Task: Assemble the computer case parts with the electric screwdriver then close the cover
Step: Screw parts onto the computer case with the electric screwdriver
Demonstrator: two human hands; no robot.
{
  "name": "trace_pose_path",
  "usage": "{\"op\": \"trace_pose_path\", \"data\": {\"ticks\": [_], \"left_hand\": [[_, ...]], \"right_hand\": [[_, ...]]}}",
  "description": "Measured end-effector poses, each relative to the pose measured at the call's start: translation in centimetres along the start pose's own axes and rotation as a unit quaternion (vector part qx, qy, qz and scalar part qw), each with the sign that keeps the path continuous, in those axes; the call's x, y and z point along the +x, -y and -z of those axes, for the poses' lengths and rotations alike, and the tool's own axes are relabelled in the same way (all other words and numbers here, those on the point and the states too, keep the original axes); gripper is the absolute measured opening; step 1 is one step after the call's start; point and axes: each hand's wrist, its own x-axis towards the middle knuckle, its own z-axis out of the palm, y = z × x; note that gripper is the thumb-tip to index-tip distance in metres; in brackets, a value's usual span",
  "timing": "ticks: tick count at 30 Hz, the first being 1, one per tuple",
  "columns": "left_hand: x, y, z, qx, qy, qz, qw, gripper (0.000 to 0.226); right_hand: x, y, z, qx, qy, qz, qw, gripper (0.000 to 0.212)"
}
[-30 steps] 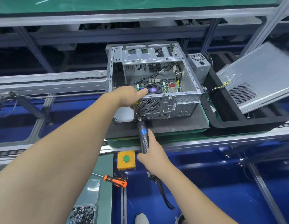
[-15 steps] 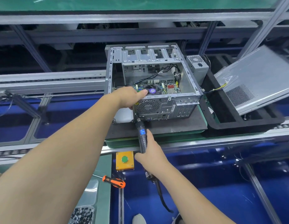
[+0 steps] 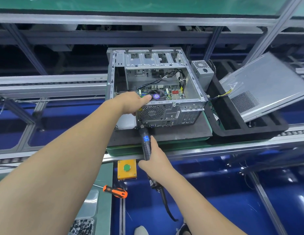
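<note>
Nearest, the right hand (image 3: 154,162) wraps its fingers round the black electric screwdriver with a blue label (image 3: 146,143), whose tip meets the lower left corner of the open grey metal computer case (image 3: 164,92) on its dark mat (image 3: 181,131). Beyond, the left hand (image 3: 132,102) grips the case's near top edge. Farther right, the flat grey perforated cover panel (image 3: 266,85) leans tilted in a black foam tray (image 3: 232,126).

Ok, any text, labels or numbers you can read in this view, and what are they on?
"CORE": on the blue sticker on the electric screwdriver.
Round purple label on the fan: too blurred to read.
Markings on the case's rear panel: too small to read.
</note>
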Motion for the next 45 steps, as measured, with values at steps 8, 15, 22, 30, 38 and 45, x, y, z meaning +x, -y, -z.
{"op": "trace_pose_path", "data": {"ticks": [8,15,22,30,38,45], "left_hand": [[-2.3,-0.6,-0.6,0.082,-0.131,-0.038,0.987,0.064],[-8.7,2.9,-4.1,-0.229,-0.426,-0.018,0.875,0.018],[-13.1,7.3,-6.6,-0.642,-0.226,0.223,0.698,0.022],[-15.9,10.5,-6.1,-0.649,-0.276,0.218,0.675,0.02],[-18.0,12.3,-8.3,-0.656,-0.298,0.276,0.637,0.012],[-28.0,17.5,-12.5,-0.646,-0.347,0.413,0.541,0.008]], "right_hand": [[-1.0,0.5,0.5,-0.015,-0.014,0.005,1.0,0.105],[-2.4,1.2,-0.7,-0.01,0.0,0.065,0.998,0.075],[-2.2,4.2,-3.8,-0.036,0.041,0.119,0.991,0.068],[-1.6,5.8,-5.3,-0.075,0.098,0.169,0.978,0.075],[-0.2,5.3,-5.7,-0.187,0.142,0.134,0.963,0.037],[-1.1,4.3,-14.4,-0.289,0.265,0.187,0.901,0.029]]}}
